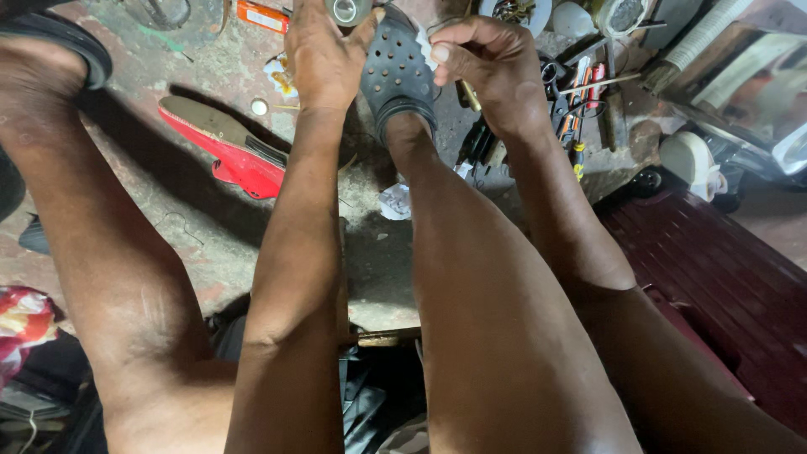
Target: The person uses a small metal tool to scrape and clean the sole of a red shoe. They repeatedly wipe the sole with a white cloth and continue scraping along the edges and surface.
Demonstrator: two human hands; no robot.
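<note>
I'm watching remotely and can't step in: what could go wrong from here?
The right hand grips a thin tool right beside the foot in the black perforated clog; a slip might jab skin. The left hand holds a small container at the frame edge, which could tip.

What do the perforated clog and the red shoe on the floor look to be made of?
Black clog: apparently moulded rubber or foam, matte, with punched round holes. Red shoe: glossy upper, possibly patent leather or plastic, with a dull tan insole. Floor: rough, stained concrete.

Small orange packet [262, 16], top edge
</note>
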